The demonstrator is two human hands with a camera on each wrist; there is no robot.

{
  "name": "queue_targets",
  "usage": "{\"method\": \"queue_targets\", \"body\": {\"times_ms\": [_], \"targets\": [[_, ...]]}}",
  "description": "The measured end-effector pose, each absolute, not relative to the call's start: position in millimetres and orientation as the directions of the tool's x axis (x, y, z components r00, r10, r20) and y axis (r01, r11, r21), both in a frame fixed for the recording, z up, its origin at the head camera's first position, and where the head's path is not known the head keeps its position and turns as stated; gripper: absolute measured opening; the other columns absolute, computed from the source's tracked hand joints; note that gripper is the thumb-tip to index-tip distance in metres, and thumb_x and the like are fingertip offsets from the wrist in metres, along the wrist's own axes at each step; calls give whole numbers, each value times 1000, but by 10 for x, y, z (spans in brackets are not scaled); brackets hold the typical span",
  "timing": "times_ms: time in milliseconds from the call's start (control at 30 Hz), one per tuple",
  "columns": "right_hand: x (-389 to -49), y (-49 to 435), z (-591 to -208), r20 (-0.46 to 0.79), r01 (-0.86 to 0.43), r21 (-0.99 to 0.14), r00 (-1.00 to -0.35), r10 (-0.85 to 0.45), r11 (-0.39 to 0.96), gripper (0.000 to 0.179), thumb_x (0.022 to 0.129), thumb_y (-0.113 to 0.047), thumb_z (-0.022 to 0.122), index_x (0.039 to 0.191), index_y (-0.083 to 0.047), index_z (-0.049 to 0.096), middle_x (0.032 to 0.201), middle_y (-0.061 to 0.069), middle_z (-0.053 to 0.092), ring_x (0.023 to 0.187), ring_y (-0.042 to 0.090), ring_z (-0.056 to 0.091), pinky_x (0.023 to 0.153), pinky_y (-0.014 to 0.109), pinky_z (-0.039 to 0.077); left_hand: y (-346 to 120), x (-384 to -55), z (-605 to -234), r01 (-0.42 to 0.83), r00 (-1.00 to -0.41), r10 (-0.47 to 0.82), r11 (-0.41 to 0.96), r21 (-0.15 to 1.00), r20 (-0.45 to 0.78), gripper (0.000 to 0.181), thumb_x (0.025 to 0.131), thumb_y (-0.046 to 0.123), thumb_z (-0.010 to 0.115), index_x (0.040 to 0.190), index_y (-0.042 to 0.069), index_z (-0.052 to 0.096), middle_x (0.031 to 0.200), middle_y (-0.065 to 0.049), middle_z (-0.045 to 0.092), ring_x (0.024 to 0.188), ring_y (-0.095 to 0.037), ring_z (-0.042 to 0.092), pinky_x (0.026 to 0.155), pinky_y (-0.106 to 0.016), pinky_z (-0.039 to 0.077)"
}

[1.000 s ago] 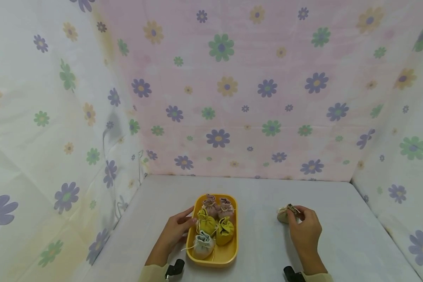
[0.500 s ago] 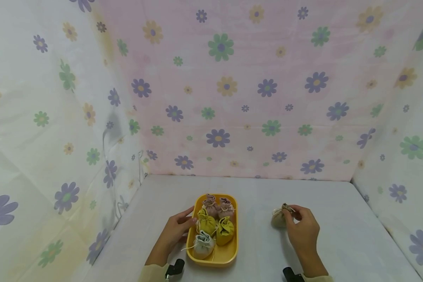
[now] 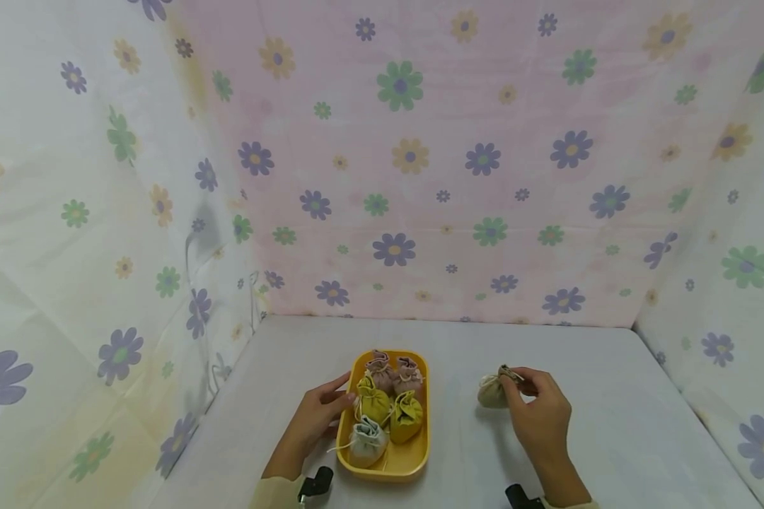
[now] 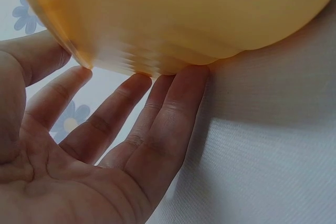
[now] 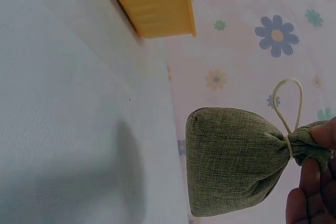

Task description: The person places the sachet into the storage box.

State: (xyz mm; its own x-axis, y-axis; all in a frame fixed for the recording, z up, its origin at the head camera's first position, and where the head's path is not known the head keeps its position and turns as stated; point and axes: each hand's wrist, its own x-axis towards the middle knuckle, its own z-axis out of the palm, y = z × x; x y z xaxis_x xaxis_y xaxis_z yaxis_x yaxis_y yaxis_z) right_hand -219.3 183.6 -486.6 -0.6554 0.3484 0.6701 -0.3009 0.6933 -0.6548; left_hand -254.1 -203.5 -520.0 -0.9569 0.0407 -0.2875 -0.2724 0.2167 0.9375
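A small olive-green drawstring pouch hangs from my right hand, pinched at its gathered neck between thumb and fingers. Its cream cord loops out beside the knot, and the pouch is up off the table in the right wrist view. To the left, my left hand rests against the side of a yellow tray. In the left wrist view its fingers are spread fairly straight, with the tips touching the tray's outer wall. Inside the tray stand two mauve pouches, two yellow-green pouches and a pale pouch.
A white-covered table lies under everything. Flower-printed cloth rises behind it and along both sides. The pale pouch's cord trails over the tray's left rim. A black strap device sits at each wrist.
My right hand has moved left toward the tray, carrying the olive-green pouch with it. The left hand and the tray stay where they were.
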Motion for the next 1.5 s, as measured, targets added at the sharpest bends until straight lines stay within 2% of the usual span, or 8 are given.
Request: {"method": "queue_targets", "body": {"times_ms": [167,433,833,1033,1500], "targets": [[-2175,1781,-4838,661,-314,-658,-676,326,684,19,83,-7,86,98,-6,75,92,2,73,77,14,67,69,5,49,-2040,-2548,-5207,-281,-955,34,213,936,-295,77,86,52,80,154,30,52,144,-20,60,117,-32,70,82,-49,65],[-2119,1696,-4770,646,-347,-672,-707,288,655,20,82,-8,87,98,-10,75,95,-3,72,79,7,66,69,9,53,-2040,-2540,-5232,-283,-955,28,230,931,-297,80,82,56,80,153,32,52,145,-20,60,115,-30,71,81,-48,65],[-2023,1597,-4613,634,-380,-684,-732,249,623,19,82,-7,87,96,-13,76,94,-5,74,77,9,67,67,11,55,-2039,-2531,-5226,-279,-956,28,224,934,-292,77,85,53,79,153,31,52,144,-20,61,115,-30,71,81,-48,65],[-1966,1525,-4568,636,-434,-689,-746,198,580,20,81,-7,88,93,-19,77,92,-11,74,76,5,67,67,10,54,-2041,-2528,-5231,-277,-956,31,223,934,-291,76,86,53,79,153,30,52,143,-20,62,114,-29,72,81,-47,65],[-1847,1249,-4487,617,-508,-680,-786,39,528,21,83,-18,89,97,-26,76,94,-16,72,79,3,69,69,23,62,-2028,-2514,-5203,-257,-962,34,227,940,-271,73,89,50,78,154,30,51,144,-20,61,118,-33,69,84,-50,64]]}}
